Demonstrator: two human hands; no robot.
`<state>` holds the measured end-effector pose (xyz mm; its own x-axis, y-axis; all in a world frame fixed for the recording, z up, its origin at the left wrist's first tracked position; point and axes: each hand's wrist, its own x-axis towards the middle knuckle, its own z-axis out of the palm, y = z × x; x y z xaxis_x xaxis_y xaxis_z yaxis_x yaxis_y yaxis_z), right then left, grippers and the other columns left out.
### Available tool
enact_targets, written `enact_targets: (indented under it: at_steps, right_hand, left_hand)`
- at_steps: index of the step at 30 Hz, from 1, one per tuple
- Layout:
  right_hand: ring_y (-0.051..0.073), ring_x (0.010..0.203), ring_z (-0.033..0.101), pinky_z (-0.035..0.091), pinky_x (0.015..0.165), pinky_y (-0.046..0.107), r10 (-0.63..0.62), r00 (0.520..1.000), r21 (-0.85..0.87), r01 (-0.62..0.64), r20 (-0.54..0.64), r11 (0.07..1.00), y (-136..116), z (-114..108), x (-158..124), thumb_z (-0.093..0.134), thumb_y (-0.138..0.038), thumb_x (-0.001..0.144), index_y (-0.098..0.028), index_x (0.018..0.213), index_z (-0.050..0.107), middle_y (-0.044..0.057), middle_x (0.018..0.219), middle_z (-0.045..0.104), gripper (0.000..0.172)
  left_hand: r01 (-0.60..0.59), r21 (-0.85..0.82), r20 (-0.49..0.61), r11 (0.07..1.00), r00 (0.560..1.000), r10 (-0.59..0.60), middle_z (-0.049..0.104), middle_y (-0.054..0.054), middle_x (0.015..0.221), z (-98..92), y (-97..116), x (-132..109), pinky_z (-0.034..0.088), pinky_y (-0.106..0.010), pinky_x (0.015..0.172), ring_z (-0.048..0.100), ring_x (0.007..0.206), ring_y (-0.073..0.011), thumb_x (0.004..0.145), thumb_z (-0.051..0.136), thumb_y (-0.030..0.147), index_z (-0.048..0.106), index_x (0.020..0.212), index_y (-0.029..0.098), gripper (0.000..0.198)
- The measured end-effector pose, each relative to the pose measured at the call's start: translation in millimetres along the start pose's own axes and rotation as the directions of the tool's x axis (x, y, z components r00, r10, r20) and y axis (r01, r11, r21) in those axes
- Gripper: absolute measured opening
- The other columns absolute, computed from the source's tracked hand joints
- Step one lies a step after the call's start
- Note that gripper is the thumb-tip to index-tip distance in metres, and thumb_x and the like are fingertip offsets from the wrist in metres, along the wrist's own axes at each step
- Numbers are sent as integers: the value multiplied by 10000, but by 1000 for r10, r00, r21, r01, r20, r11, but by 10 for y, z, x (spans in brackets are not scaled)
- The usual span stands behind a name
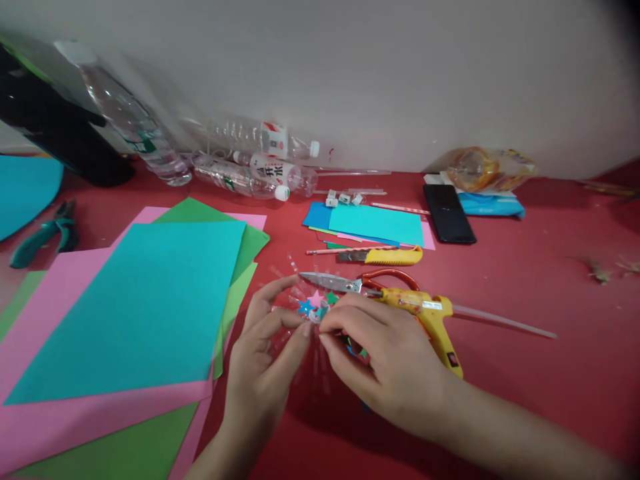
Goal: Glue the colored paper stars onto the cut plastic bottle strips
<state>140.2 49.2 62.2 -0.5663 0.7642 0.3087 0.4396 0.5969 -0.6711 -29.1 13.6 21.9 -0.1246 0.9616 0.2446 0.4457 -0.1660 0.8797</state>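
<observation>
Left hand (pixel 265 353) pinches a clear plastic piece (pixel 315 317) over the table (pixel 515 280) — coloured stars (pixel 315 298) at its middle; right hand (pixel 385 353) bunches its fingertips beside them, grip impossible to tell. Behind, one bottle (pixel 303 179) reads “开水” (other labels blurred).

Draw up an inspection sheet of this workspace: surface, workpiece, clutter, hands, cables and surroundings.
Surface: red tabletop, small debris at right.
Workpiece: clear fringed piece with coloured stars at its middle.
Clutter: coloured sheets and pliers left; scissors, yellow cutter, glue gun and phone ahead and right.
Hands: left hand and right hand have fingertips at the clear piece; exact grip unclear.
Cables: nothing seen.
Surroundings: pale wall behind, plastic bottles along it.
</observation>
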Motion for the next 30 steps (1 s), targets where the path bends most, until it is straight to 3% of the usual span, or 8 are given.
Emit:
enact_targets:
  at_steps: [12, 21, 30]
  right_hand:
    - [121, 728, 587, 453, 664, 249, 10, 1000, -10, -10, 7, 1000, 1, -9, -21, 512, -159, 926, -135, 857, 650, 25, 817, 644, 155]
    - [121, 733, 590, 452, 669, 253, 6, 1000, -32, -6, 11, 999, 13, -18, -21, 501, -163, 931, -142, 863, 649, 20, 816, 645, 164]
    - [148, 777, 609, 474, 710, 276, -40, 999, -85, 37, -26, 996, 19, -21, -1, 494, -154, 935, -127, 881, 667, 47, 847, 654, 183]
  left_hand:
    - [-49, 43, -35, 998, 998, 50, 544, 33, 1363, 27, -9, 11, 437, -420, 1012, 487, 1304, -201, 906, 563, 193, 656, 768, 282, 188]
    - [-123, 109, -14, 986, 992, 126, 515, 8, 1390, 28, 4, -18, 440, -423, 1000, 475, 1301, -196, 923, 540, 165, 629, 800, 264, 181]
    - [-197, 66, 7, 978, 980, 197, 497, -45, 1386, 4, 8, -37, 416, -452, 1045, 465, 1291, -211, 899, 538, 130, 615, 932, 250, 147]
